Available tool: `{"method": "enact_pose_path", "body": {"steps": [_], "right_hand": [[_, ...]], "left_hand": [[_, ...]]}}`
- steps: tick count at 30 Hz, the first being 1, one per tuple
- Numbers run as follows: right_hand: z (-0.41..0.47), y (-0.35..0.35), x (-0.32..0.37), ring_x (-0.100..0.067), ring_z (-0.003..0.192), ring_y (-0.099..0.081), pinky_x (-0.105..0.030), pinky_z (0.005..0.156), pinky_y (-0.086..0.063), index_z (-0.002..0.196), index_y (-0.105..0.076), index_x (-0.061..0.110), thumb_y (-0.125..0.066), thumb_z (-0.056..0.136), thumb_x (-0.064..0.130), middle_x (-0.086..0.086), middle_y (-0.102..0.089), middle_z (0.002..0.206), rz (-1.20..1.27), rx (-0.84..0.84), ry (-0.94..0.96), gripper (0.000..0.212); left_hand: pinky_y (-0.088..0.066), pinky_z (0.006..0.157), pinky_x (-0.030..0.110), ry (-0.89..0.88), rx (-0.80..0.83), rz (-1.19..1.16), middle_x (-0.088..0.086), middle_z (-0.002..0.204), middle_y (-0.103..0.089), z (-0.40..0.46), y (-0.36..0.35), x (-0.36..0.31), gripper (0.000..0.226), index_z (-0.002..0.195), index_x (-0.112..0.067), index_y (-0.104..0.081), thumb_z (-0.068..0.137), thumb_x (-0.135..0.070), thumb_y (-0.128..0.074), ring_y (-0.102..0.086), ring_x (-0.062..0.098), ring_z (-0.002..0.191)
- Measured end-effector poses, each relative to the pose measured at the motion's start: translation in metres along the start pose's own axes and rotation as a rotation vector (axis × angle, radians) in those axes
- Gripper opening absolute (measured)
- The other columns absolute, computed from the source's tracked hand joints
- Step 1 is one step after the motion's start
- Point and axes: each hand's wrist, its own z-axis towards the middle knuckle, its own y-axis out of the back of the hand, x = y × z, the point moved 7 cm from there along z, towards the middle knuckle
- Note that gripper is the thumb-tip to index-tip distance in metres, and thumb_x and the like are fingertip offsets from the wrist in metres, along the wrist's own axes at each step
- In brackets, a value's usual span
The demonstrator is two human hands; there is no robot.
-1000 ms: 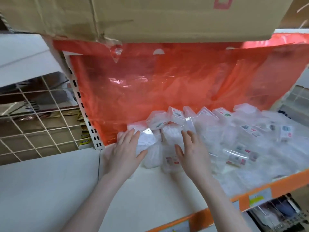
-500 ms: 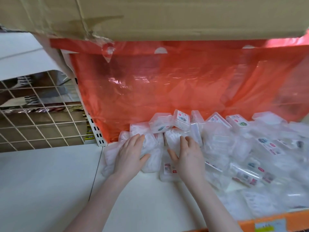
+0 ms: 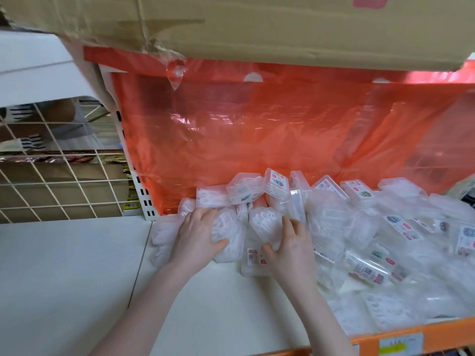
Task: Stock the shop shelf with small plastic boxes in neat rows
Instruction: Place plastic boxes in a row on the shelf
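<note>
Since a second ago our left hand (image 3: 196, 238) and right hand (image 3: 289, 246) have curled onto two boxes (image 3: 264, 223), gripping them; neat rows on the shelf (image 3: 218, 304) remain unformed.

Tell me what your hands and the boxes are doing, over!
Left hand gripping one box. Right hand gripping another. Rows not neat yet. Loose pile of boxes crowding the right.

Labels in plenty on the shop shelf, none sharp enough to read

The small plastic boxes (image 3: 357, 192) carry white stickers with red marks and green-blue pictures, their print too blurred to make out. A red printed shape on the cardboard carton (image 3: 370, 1) overhead is cut off. The yellow-marked price tag (image 3: 399, 345) on the orange shelf edge (image 3: 449, 335) is illegible.
</note>
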Motion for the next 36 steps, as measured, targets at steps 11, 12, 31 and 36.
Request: {"method": "enact_pose_path", "body": {"steps": [11, 12, 31, 36], "right_hand": [[0.026, -0.002, 0.010, -0.024, 0.107, -0.048, -0.028, 0.083, -0.037, 0.111, -0.049, 0.008, -0.054, 0.086, 0.043, -0.008, -0.051, 0.114, -0.244, 0.165, -0.014, 0.044], [0.027, -0.002, 0.010, -0.024, 0.108, -0.048, -0.028, 0.082, -0.038, 0.111, -0.049, 0.007, -0.054, 0.085, 0.041, -0.008, -0.050, 0.114, -0.243, 0.174, -0.020, 0.042], [-0.021, -0.012, 0.082, -0.024, 0.109, -0.046, -0.030, 0.085, -0.036, 0.124, -0.046, 0.015, -0.062, 0.075, 0.036, -0.004, -0.050, 0.117, 0.015, 0.183, 0.259, 0.056], [-0.058, -0.024, 0.143, -0.024, 0.110, -0.046, -0.031, 0.086, -0.038, 0.124, -0.045, 0.016, -0.061, 0.076, 0.033, -0.003, -0.048, 0.118, 0.021, 0.215, 0.376, 0.054]], "left_hand": [[-0.036, 0.093, 0.027, -0.031, 0.007, 0.024, -0.005, 0.126, -0.051, -0.004, 0.025, -0.007, 0.065, 0.131, -0.025, -0.043, 0.074, -0.044, -0.069, -0.045, 0.016, 0.119], [-0.035, 0.093, 0.027, -0.028, -0.004, 0.037, -0.005, 0.127, -0.051, -0.006, 0.029, -0.007, 0.066, 0.132, -0.025, -0.042, 0.075, -0.045, -0.069, -0.045, 0.016, 0.119], [-0.033, 0.096, 0.026, 0.267, -0.084, 0.136, -0.004, 0.129, -0.049, -0.105, 0.099, 0.054, 0.067, 0.136, -0.023, -0.044, 0.076, -0.032, -0.070, -0.044, 0.018, 0.120], [-0.031, 0.100, 0.025, 0.311, -0.094, 0.154, -0.004, 0.135, -0.046, -0.151, 0.135, 0.099, 0.071, 0.140, -0.023, -0.039, 0.076, -0.034, -0.070, -0.041, 0.016, 0.124]]}}
